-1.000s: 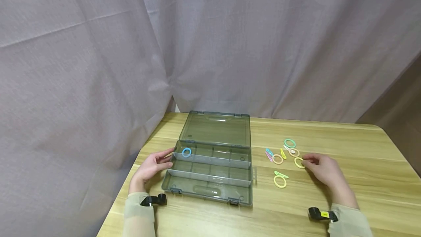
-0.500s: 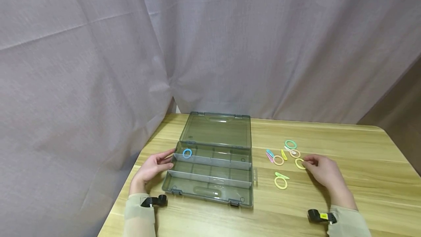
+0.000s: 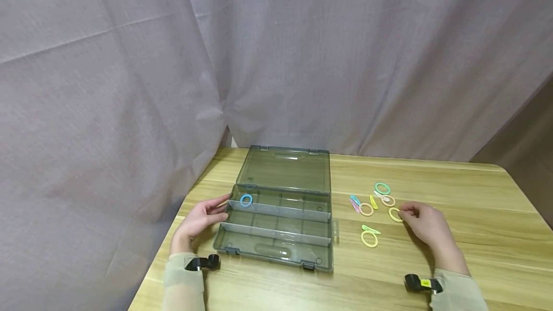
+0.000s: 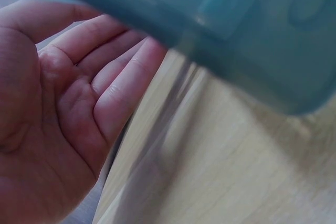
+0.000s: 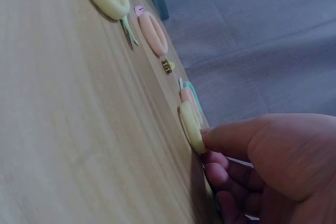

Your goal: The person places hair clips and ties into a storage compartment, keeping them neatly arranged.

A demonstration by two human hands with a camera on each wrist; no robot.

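Observation:
My right hand pinches the edge of a yellow hair tie at the right of the table; in the right wrist view its thumb presses the yellow ring and the other fingers curl below. My left hand rests at the left side of an open, smoky-clear divided box, its fingers fairly straight along the wall in the left wrist view. A blue hair tie lies in the box's back row, at the left. Beside the right hand are a peach hair tie and a green one.
Between box and right hand lie another peach hair tie, a yellow snap clip, and blue and pink clips. Nearer are a green clip and a second yellow hair tie. The box lid lies back; a grey curtain hangs behind.
Hardly anything differs: both hands keep their places, the right at the yellow hair tie and the left at the box. The head view has shifted slightly.

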